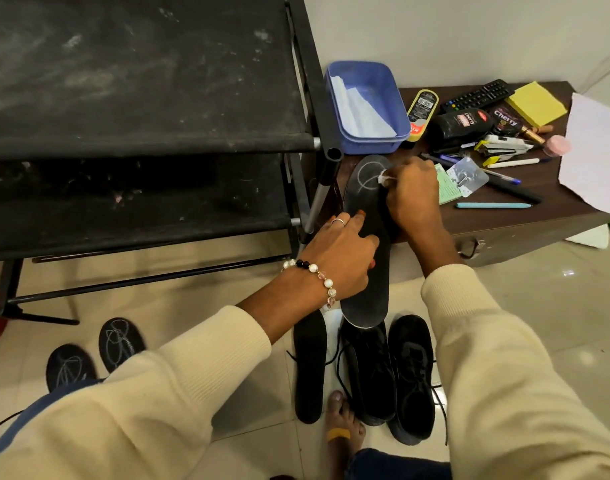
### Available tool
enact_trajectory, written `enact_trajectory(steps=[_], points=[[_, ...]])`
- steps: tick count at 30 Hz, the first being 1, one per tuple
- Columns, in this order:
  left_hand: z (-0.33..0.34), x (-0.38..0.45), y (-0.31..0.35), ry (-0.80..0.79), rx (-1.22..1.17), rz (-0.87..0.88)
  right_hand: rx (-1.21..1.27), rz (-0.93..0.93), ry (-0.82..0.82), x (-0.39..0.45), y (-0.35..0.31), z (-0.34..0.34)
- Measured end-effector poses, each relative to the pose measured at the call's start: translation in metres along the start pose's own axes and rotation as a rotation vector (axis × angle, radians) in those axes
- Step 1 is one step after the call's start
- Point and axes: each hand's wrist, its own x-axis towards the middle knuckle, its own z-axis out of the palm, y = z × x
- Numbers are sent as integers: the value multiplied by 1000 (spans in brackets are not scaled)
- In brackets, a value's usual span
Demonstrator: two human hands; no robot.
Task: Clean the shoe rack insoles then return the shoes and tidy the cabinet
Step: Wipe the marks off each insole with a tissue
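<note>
Black insole [366, 258] is lying slantwise across the dark bench [504, 220] corner, toe end on the top, heel end overhanging the bench edge above two black shoes [390, 372] on the tiled floor [556, 323]. Shoe rack [141, 98] is standing hard against the bench's left side; open floor lying to the right. Left hand [341, 258] is pressing the insole's middle, its grip spread flat. Right hand [412, 195] is pinching a white wipe [385, 176] against white scribbles near the toe. Blue tub [366, 105], polish bottles, pens crowding the bench top. Another plain insole [309, 368] and two scribbled insoles [95, 355] are lying on the floor.
</note>
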Motion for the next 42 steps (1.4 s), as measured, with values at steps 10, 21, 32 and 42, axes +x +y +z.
enact_trajectory(steps=[10, 21, 32, 42], points=[[-1, -1, 0, 25, 2, 19, 148, -265, -103, -5, -10, -6], [-2, -2, 0, 17, 11, 23, 183, -435, -216, -4, -7, -16], [-1, -2, 0, 14, -4, 16, 129, -348, -142, 13, -20, -7], [0, -2, -3, -26, -55, 18, 126, -398, -128, 18, -12, -7]])
